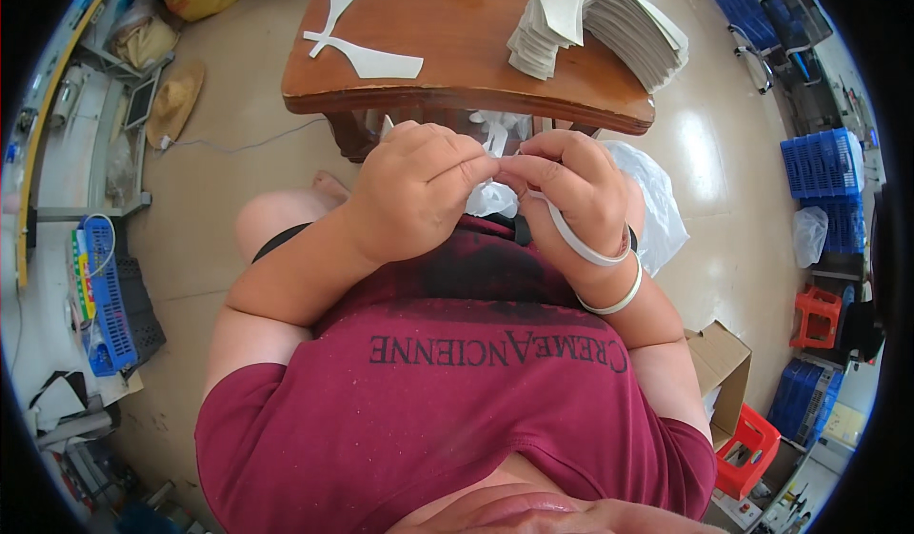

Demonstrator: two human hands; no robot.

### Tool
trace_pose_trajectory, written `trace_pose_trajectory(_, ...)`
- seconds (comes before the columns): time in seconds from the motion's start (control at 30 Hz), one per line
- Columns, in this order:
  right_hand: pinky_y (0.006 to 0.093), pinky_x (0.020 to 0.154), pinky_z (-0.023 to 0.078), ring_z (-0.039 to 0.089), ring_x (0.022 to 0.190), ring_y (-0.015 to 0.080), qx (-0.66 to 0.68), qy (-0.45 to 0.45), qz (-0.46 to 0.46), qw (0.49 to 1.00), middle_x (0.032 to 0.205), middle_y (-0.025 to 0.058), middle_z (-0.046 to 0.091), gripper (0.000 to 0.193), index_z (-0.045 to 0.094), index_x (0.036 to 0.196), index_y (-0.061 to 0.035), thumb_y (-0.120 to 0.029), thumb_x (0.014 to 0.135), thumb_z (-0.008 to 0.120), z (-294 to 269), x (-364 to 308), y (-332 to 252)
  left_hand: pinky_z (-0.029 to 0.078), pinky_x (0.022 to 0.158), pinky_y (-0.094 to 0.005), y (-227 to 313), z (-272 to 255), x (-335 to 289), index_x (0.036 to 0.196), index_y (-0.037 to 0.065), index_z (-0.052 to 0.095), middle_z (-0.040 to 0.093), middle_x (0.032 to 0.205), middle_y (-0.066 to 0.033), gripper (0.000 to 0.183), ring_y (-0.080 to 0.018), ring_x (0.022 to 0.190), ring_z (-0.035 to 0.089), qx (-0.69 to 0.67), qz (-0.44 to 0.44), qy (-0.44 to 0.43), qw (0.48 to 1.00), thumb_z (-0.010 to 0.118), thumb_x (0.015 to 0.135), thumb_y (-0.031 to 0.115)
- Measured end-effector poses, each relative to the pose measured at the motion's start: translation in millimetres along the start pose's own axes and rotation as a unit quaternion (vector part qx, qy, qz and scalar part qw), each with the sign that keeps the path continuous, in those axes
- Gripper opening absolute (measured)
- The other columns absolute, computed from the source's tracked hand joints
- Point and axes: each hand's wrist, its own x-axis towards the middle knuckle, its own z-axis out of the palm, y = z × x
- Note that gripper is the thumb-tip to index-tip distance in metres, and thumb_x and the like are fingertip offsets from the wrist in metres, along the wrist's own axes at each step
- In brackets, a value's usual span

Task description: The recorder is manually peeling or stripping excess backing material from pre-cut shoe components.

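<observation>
**Both hands pinched together on a white strip, just below the table edge**

The floor point(238, 106) is the largest surface, pale and glossy, with open stretches to the left and right of the seated person. Clutter lines its margins: blue crates point(824, 168) stacked at the right, a red stool point(817, 315) below them, a cardboard box point(719, 363) close by the person's right elbow, and a blue basket point(109, 291) at the left.

The wooden table point(447, 29) stands directly ahead. Its rounded near edge runs just above the hands, with little room between that edge and the knuckles. On the right of its top sits a fanned stack of white cut pieces point(609, 20), reaching almost to the right edge. On the left lie two loose white cut shapes point(367, 58), well inside the edge.

A clear plastic bag point(657, 206) hangs behind the right hand, below the table.

The left hand point(414, 191) and right hand point(571, 187) meet at their fingertips over the lap, both closed in a pinch on one end of a narrow white strip point(571, 239). The strip curves from the pinch down across the back of the right hand toward the wrist. A white bangle point(614, 301) circles the right wrist just below it. Small white scraps show behind the fingers; what they are cannot be told.
</observation>
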Motion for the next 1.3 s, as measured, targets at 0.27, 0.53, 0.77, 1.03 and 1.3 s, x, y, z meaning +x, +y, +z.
trace_pose_trajectory(0.27,0.0356,0.067,0.048,0.059,0.072,0.0229,-0.008,0.036,-0.062,0.997,0.083,0.0053,0.06,0.029,0.071,0.092,-0.0074,-0.001,0.064,0.077,9.5,-2.8,12.7,0.049,0.069,-0.0295,6.7,-4.1,1.8,0.098,0.002,0.068,0.066,0.087,-0.0058,0.013,-0.0172,0.077,0.063,-0.252,-0.269,-0.051,0.928,0.068,0.085,0.006)
trace_pose_trajectory(0.53,0.0361,0.071,0.049,0.059,0.078,0.0227,-0.049,0.099,-0.125,0.986,0.093,0.0074,0.062,0.031,0.07,0.1,0.0006,-0.002,0.07,0.075,32.9,-10.8,10.8,0.049,0.074,-0.0211,14.2,9.2,-1.8,0.102,-0.001,0.066,0.067,0.092,-0.0023,0.018,-0.0052,0.083,0.059,-0.537,-0.483,0.051,0.69,0.063,0.096,0.015)
trace_pose_trajectory(0.77,0.0365,0.074,0.05,0.06,0.08,0.0229,-0.02,0.058,-0.132,0.989,0.101,0.0101,0.064,0.034,0.069,0.097,0.002,-0.002,0.064,0.074,38.8,-15.6,6.9,0.048,0.071,-0.0204,14.4,6.7,6.6,0.102,0.0,0.065,0.066,0.094,-0.0021,0.016,-0.0042,0.081,0.058,-0.557,-0.493,0.139,0.654,0.062,0.097,0.015)
trace_pose_trajectory(1.03,0.0356,0.068,0.045,0.057,0.076,0.023,0.09,0.052,-0.108,0.989,0.088,0.005,0.062,0.03,0.068,0.09,-0.006,0.001,0.061,0.076,19.1,-2.2,15.1,0.049,0.067,-0.028,3.7,5.3,2.8,0.096,0.005,0.069,0.065,0.088,-0.0076,0.01,-0.0197,0.075,0.063,-0.154,-0.244,0.093,0.953,0.07,0.086,0.005)
trace_pose_trajectory(1.3,0.0342,0.067,0.043,0.057,0.074,0.023,0.081,0.05,-0.023,0.995,0.086,0.0039,0.063,0.032,0.068,0.091,-0.0074,0.003,0.062,0.077,8.3,-0.7,11.5,0.046,0.073,-0.0362,6.9,9.7,1.2,0.096,0.007,0.069,0.066,0.091,-0.0064,0.018,-0.0261,0.08,0.061,-0.084,-0.122,0.07,0.987,0.072,0.079,0.002)
